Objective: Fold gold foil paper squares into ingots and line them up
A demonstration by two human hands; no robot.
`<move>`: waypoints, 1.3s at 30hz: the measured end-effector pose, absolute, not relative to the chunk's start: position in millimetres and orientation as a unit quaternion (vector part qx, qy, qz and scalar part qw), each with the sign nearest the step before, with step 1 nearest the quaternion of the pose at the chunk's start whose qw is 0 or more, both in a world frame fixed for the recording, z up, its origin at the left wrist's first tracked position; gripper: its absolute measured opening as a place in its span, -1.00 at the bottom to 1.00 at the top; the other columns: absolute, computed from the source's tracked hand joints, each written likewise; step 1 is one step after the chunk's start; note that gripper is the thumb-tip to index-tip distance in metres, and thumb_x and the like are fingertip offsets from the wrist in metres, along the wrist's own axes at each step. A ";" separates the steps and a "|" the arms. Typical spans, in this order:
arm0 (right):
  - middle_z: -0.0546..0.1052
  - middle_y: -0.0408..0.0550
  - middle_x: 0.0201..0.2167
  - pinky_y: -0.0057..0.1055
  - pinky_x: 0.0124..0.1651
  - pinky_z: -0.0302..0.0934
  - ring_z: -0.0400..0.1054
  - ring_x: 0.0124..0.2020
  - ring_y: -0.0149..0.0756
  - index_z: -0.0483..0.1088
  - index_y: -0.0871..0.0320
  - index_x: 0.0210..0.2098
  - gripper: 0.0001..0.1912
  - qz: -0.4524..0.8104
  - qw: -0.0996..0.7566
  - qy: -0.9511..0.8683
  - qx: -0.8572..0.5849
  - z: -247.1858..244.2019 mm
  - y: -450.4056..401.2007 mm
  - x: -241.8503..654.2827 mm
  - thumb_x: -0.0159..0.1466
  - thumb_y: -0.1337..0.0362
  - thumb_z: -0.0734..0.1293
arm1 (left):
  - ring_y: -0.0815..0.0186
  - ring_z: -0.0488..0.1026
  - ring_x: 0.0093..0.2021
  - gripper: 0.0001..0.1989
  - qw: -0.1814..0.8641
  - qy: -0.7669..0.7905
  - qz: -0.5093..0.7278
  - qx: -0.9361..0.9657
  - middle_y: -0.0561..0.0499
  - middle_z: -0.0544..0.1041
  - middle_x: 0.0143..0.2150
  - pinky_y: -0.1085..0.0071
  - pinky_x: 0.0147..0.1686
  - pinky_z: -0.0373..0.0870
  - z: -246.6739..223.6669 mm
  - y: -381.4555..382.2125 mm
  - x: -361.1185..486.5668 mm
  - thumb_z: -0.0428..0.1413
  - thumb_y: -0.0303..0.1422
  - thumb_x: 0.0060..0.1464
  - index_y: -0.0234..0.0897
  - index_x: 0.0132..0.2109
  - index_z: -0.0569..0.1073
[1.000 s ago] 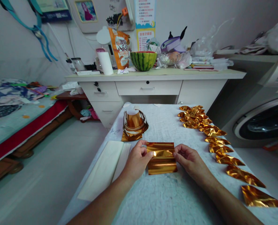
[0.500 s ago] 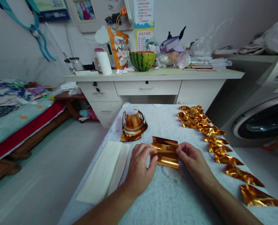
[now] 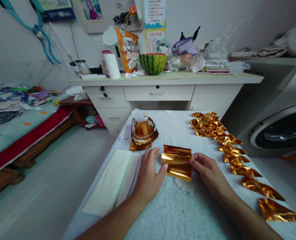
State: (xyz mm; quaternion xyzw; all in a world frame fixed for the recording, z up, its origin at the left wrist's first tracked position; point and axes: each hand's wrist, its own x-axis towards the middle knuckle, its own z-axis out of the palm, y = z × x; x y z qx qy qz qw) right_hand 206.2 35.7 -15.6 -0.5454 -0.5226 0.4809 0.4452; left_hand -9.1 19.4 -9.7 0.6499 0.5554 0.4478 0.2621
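A creased gold foil sheet [image 3: 177,163] lies between my hands over the cloth-covered table [image 3: 177,213]. My left hand [image 3: 149,173] has its thumb and fingers spread, with the thumb tip at the sheet's left edge. At the right edge, my right hand [image 3: 209,170] pinches the sheet between thumb and fingers. Beyond my left hand stands a curled stack of gold foil [image 3: 143,131]. Folded pale paper [image 3: 108,183] rests left of my left hand. Several folded gold foil pieces [image 3: 237,159] form a line along the right side.
Behind the table is a white desk [image 3: 160,80] with half a watermelon [image 3: 152,63], an orange bag [image 3: 128,51] and a paper roll [image 3: 112,66]. A bed [image 3: 25,123] is at the left, a washing machine [image 3: 282,110] at the right.
My left fingers have opened and lifted off the foil sheet, leaving the thumb at its edge. The sheet's middle is flatter and more exposed. The view has shifted slightly.
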 end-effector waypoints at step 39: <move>0.43 -0.19 -0.54 -0.40 -0.43 0.11 0.30 -0.51 -0.30 0.39 0.07 -0.37 -0.91 0.280 0.324 -0.690 -0.584 -18.6 30.6 197.7 0.17 0.32 0.25 | 0.21 0.36 -0.23 -0.84 0.162 0.615 0.246 0.732 0.03 0.41 -0.36 0.32 -0.18 0.21 -17.4 34.0 -16.7 0.12 -0.41 0.08 -0.24 -0.47 0.38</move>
